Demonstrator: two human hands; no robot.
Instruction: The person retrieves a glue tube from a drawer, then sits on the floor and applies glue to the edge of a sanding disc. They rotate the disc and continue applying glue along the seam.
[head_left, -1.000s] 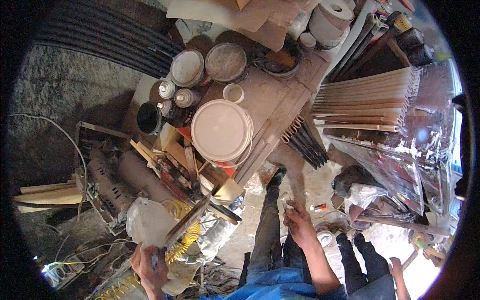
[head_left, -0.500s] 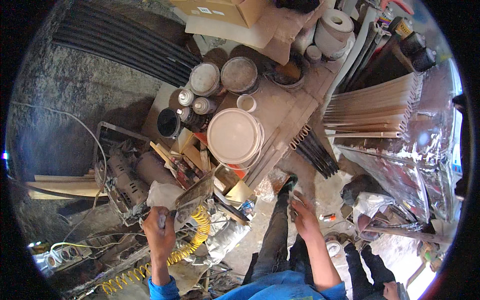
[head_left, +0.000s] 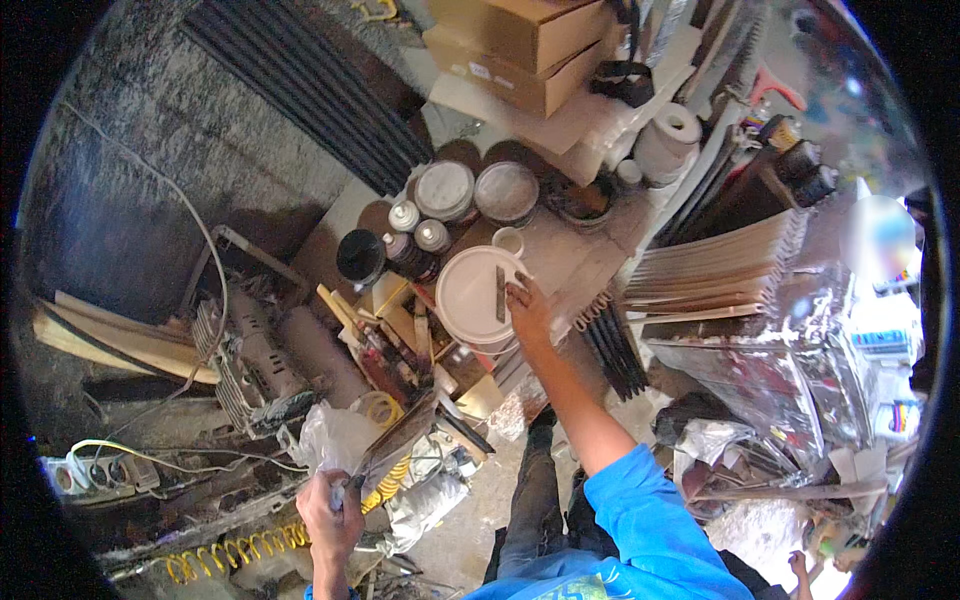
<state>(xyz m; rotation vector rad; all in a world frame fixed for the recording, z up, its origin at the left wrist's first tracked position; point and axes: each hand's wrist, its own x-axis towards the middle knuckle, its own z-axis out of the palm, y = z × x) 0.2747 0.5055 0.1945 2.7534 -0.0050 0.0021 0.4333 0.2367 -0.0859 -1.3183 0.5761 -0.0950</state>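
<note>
My right hand (head_left: pixel 528 312) reaches out over the round white lid (head_left: pixel 465 290) of a bucket. Its fingers are closed at the edge of a narrow, flat, greyish scraper blade (head_left: pixel 501 293), which lies over or just above the lid; I cannot tell if the two touch. A small white cup (head_left: pixel 508 241) stands just behind the lid. At lower left, my left hand (head_left: pixel 332 512) is wrapped round the handle end of a wide, smeared metal spatula (head_left: pixel 398 432). Crumpled clear plastic (head_left: pixel 340 438) sits right beside that hand.
Lidded tubs (head_left: pixel 444 190), spray cans (head_left: pixel 404 216) and a dark open pot (head_left: pixel 360 256) crowd the bench beyond. A yellow coiled hose (head_left: pixel 235 548) runs by my left arm. Pale slats (head_left: pixel 710 265) stand at right. A power strip (head_left: pixel 100 475) lies at far left.
My right hand has moved forward and left from near my leg to the bucket lid, with the blade. My left hand still holds the spatula, slightly lower in view. The view has shifted.
</note>
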